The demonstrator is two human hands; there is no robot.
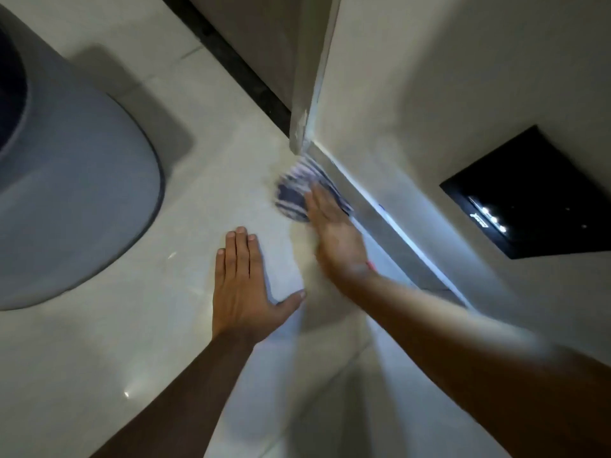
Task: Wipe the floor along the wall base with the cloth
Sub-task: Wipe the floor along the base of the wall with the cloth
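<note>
A blue and white striped cloth [297, 190] lies on the pale tiled floor [185, 206], right against the grey base strip of the wall [360, 200]. My right hand [334, 233] presses flat on the cloth's near edge; hand and cloth are blurred by motion. Part of the cloth is hidden under its fingers. Flat on the floor to the left rests my left hand [244, 285], fingers together and thumb out, holding nothing.
A large grey round container [69, 193] stands on the floor at the left. A wall corner [304, 127] juts out just beyond the cloth, with a dark strip [231, 57] running behind it. A black panel with small lights [535, 193] sits in the wall at right.
</note>
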